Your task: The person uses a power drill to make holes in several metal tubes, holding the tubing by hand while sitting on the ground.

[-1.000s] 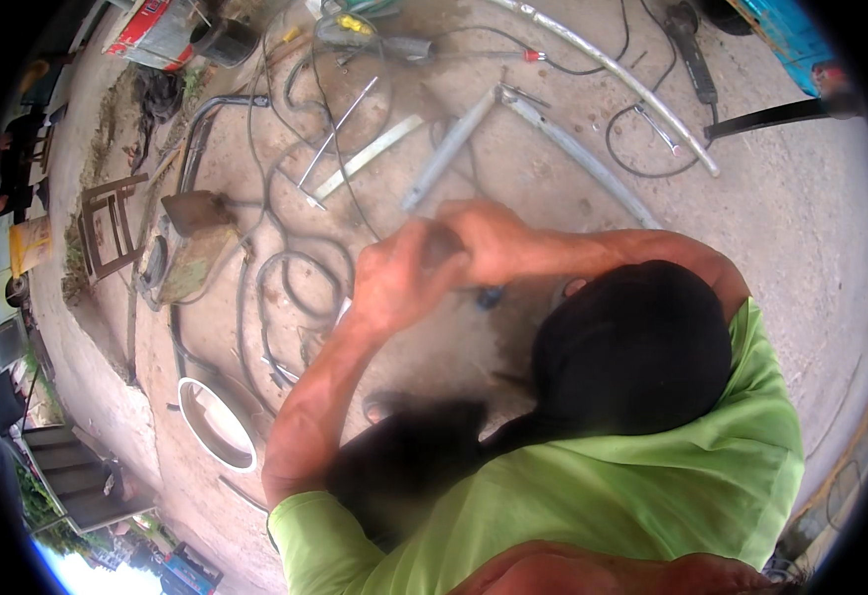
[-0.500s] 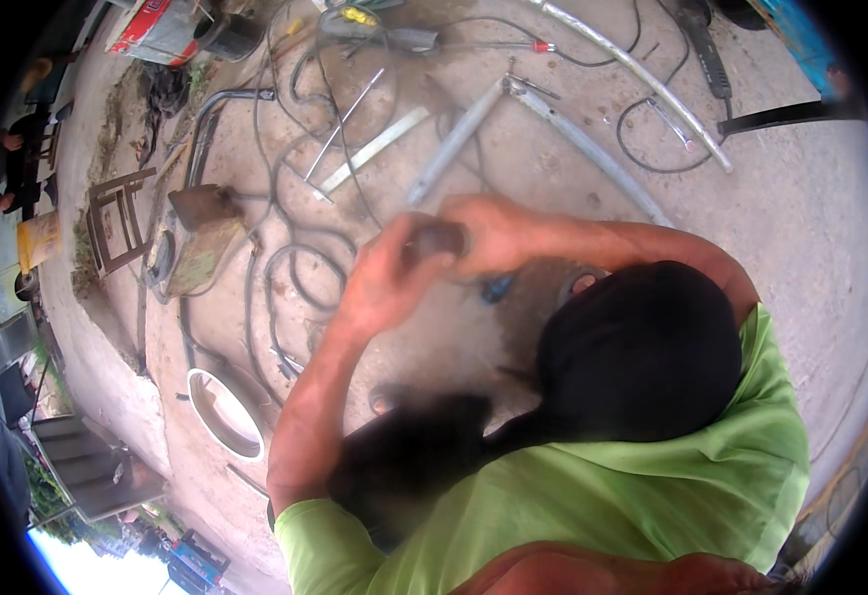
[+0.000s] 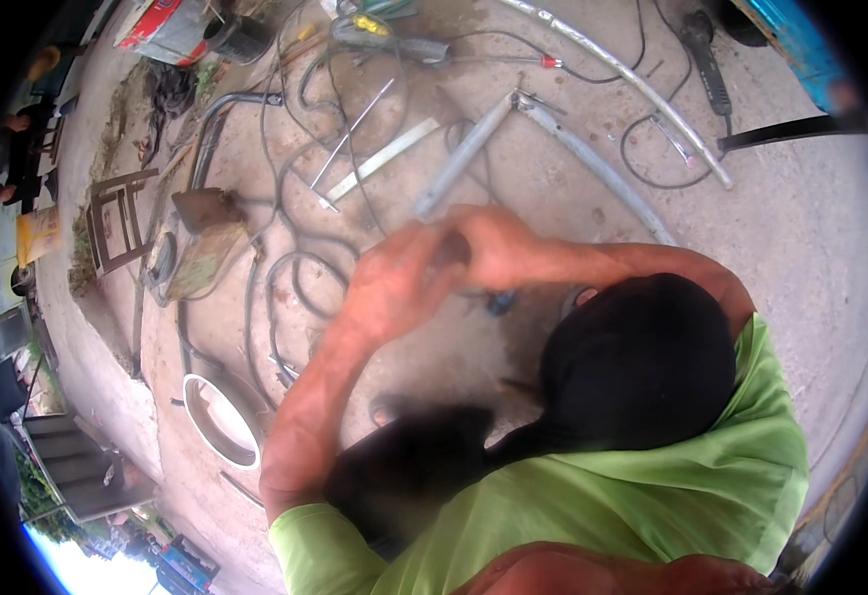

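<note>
My left hand [image 3: 401, 280] and my right hand [image 3: 496, 244] meet in front of me, above the concrete ground. Between them is a small dark brown, rounded piece [image 3: 451, 248], mostly covered by fingers and blurred, so I cannot make out its kind. Both hands are closed around it. Just beyond the hands, two grey metal pipes [image 3: 469, 154] lie on the ground, their far ends meeting in a V. A white flat bar [image 3: 382, 161] and a thin T-shaped metal rod [image 3: 357, 131] lie to the left of the pipes.
Looped cables [image 3: 300, 268] spread over the ground at left. Nearby are a rusty metal frame [image 3: 122, 220], a white-rimmed round container [image 3: 222, 421] and a white and red bucket [image 3: 163, 32]. A long curved pipe [image 3: 632, 84] and a black corded tool [image 3: 709, 69] lie at far right.
My hands have shifted slightly right, still together on the dark piece. The left hand now covers more of it.
</note>
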Demonstrator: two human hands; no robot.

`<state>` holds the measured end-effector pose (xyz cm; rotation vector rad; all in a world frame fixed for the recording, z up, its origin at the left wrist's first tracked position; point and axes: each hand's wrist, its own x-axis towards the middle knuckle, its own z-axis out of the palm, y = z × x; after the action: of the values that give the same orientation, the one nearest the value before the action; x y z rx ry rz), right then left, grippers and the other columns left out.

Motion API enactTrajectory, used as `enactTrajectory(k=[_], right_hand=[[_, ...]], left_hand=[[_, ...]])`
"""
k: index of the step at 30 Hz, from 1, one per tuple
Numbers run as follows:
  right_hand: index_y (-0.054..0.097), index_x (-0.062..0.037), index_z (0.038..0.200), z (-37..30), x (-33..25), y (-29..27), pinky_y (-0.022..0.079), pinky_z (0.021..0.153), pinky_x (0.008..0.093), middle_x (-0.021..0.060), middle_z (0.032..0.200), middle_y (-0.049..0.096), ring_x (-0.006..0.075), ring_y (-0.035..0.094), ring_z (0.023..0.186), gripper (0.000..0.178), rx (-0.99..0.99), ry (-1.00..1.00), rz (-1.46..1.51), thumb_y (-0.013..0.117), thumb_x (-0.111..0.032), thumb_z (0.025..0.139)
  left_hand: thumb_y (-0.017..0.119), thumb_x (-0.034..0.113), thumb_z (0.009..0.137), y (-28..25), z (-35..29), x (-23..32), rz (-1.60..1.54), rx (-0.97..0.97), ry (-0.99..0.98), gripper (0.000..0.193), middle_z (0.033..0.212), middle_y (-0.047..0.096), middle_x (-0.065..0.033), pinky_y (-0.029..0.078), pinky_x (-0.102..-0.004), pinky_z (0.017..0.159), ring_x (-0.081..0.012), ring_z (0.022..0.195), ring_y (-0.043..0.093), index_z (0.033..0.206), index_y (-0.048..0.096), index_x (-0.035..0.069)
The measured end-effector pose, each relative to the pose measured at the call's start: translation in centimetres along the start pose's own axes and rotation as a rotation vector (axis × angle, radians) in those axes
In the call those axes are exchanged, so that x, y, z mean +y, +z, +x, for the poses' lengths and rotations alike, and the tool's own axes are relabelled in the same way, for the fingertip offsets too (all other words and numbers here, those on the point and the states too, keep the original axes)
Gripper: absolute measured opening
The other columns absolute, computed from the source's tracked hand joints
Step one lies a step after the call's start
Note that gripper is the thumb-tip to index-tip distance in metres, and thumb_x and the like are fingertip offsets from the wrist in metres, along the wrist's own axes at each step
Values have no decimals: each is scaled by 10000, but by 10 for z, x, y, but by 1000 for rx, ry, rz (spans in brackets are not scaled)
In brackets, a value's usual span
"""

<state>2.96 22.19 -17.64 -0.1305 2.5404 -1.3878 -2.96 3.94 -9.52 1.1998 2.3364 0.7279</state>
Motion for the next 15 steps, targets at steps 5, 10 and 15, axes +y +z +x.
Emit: enactTrajectory(k=[5,10,15], right_hand=[[682,-25,966,-1,-5,-4,535,830,486,197,962,684,410,673,961,475,3,-43,-35,813,-410,720],[663,-11,918,-6,0,-5,530,806,497,205,928,669,419,667,930,443,29,-91,7,789,-392,732],[662,-7,923,-6,9,4,530,803,489,201,925,669,421,665,928,411,96,-64,77,775,-354,734]], left_hand=[[738,191,901,5,-1,-8,-15,23,33,413,1073,663,-207,553,-456,823,-418,954,673,1249,586,29],[749,226,906,16,0,-7,-41,78,11,373,1002,695,-207,567,-438,776,-395,887,704,1183,615,15],[767,241,893,19,3,8,-157,81,-218,375,977,712,-204,570,-405,768,-340,856,727,1140,618,1]])
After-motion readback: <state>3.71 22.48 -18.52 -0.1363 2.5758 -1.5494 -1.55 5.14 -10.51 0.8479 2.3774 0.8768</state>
